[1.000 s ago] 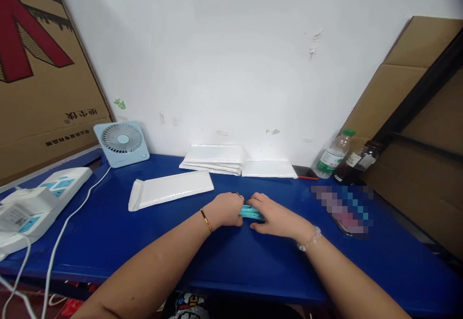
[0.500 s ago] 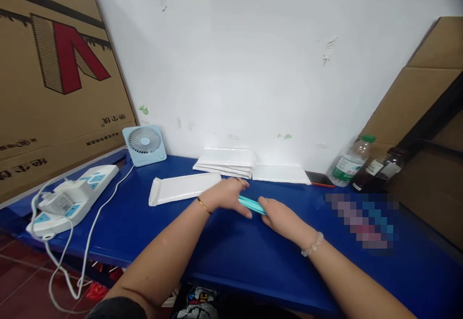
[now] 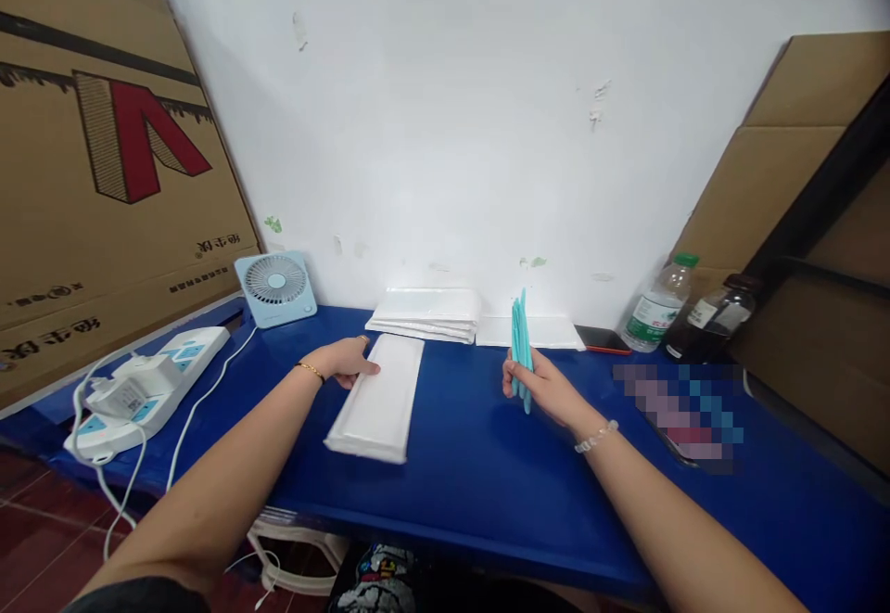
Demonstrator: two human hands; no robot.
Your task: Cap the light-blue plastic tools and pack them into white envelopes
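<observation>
My left hand (image 3: 349, 359) grips a white padded envelope (image 3: 382, 404) by its left edge, thumb on top. The envelope lies lengthwise toward me, its near end slightly raised. To its right, my right hand (image 3: 532, 379) is closed around a bundle of thin turquoise flat pieces (image 3: 521, 339), held upright above the table. What exactly the pieces are I cannot tell. Behind both hands, a stack of white padded envelopes (image 3: 424, 307) rests against the wall. A single flat white envelope (image 3: 549, 332) lies to the right of that stack.
The blue table (image 3: 473, 474) meets a white wall. On the left are a light blue fan (image 3: 276, 288) and a power strip (image 3: 157, 390) with cables. Right: a phone (image 3: 603, 340), a clear bottle (image 3: 657, 307), a dark bottle (image 3: 709, 321) and a pixelated object (image 3: 685, 423). Cardboard (image 3: 118, 251) stands at left.
My left hand has moved left, away from the turquoise pieces, and taken hold of the white envelope, which has turned lengthwise toward me. My right hand has tipped the pieces upright.
</observation>
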